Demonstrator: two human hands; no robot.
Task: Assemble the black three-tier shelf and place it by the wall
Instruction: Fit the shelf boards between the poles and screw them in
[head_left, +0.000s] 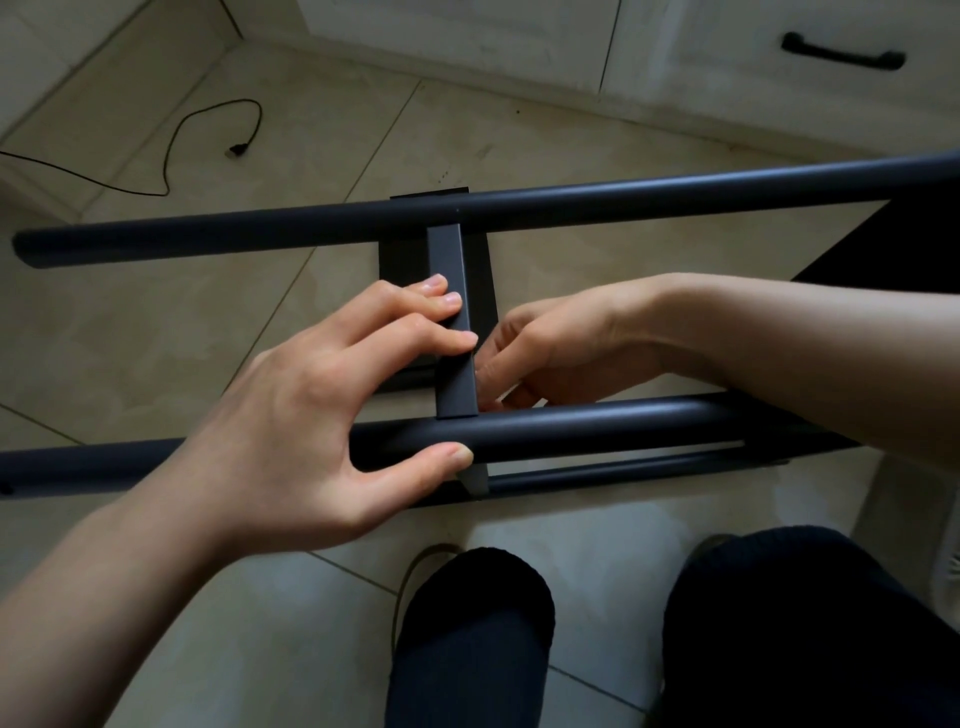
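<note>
With the shelf frame lying on the floor (311, 156), the left hand (311, 395) pinches the flat crossbar (453, 332) and near tube (571, 426) while the right hand (550, 348) curls beneath, probably fastening this joint; next comes tightening it square between the 2 tubes.

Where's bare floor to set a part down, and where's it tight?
Bare tile lies beyond the far tube, between the cable and the cabinets, and at near left beside the knees. Crowded: between the far tube and near tube, where the left hand, right hand and crossbar meet.
</note>
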